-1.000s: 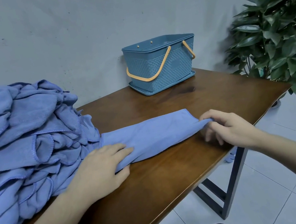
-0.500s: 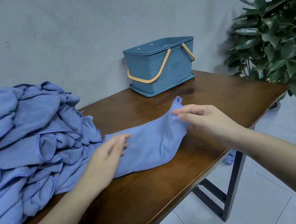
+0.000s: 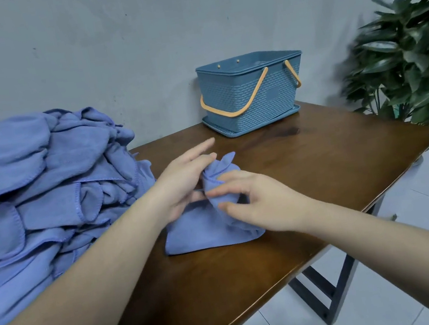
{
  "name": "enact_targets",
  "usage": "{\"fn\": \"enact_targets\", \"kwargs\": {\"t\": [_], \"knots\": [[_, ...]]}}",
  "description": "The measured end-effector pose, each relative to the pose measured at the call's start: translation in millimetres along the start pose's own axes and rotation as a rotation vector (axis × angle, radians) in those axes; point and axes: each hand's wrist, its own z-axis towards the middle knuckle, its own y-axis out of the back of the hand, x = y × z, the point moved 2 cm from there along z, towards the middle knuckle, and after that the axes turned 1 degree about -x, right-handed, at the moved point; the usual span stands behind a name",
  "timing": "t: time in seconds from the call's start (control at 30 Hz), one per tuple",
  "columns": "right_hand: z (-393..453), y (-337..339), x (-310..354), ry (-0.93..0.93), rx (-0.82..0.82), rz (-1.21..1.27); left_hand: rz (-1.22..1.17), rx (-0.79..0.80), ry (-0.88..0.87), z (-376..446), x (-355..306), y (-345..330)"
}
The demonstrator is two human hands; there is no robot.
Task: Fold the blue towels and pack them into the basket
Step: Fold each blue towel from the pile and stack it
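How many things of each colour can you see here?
Blue: 3, the towel being folded, the towel heap and the basket
Brown: 1, the table
Green: 1, the plant
Total: 5

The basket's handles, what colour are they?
Orange, on the blue basket; its handles show best in the head view.
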Motion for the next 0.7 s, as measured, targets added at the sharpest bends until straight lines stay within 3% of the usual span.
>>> {"fn": "enact_targets", "kwargs": {"t": [0.1,0.33,0.53,0.7], "knots": [[-3,-8,4,0.060,0.047,-0.045,0.095,0.002,0.028,-2,9,8],[-7,-21,7,0.120,0.151,-0.067,0.450,-0.127,-0.134,4,31,19],[-19,-9,1,0.076,0.090,0.009,0.354,-0.156,-0.154,12,36,33],[-24,-11,-21,0.085,0.043,-0.186,0.379,-0.210,-0.069,15,38,42]]}}
